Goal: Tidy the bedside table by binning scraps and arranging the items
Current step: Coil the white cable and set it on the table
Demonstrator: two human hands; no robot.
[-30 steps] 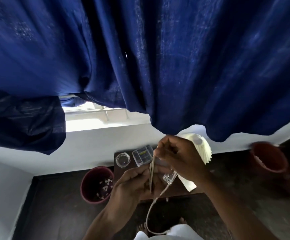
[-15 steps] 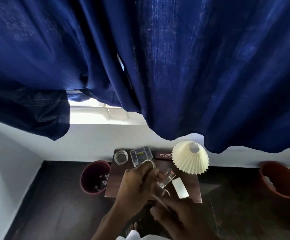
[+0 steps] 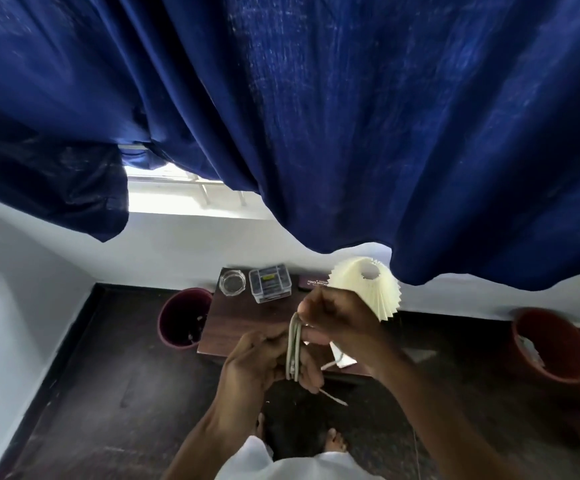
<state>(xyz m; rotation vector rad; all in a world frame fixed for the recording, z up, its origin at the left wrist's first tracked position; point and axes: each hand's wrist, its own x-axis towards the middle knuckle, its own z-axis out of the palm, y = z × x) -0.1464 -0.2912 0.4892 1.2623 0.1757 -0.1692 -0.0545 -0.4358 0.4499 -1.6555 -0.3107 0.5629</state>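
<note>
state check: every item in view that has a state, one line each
cable: coiled in loops, held in both hands
left hand: closed on the cable
right hand: closed on the cable
maroon bin: upright, scraps inside
glass dish: upright, looks empty
plastic box: lid closed
lampshade: tilted
curtain: drawn, window partly uncovered

Both hands above the surface point(image 3: 243, 320): left hand point(image 3: 264, 362) grips a coiled cable point(image 3: 293, 344), right hand point(image 3: 337, 317) pinches its top. Clear box point(image 3: 270, 283) and glass dish point(image 3: 232, 282) at surface's far edge; maroon bin point(image 3: 184, 317) left of surface.
</note>
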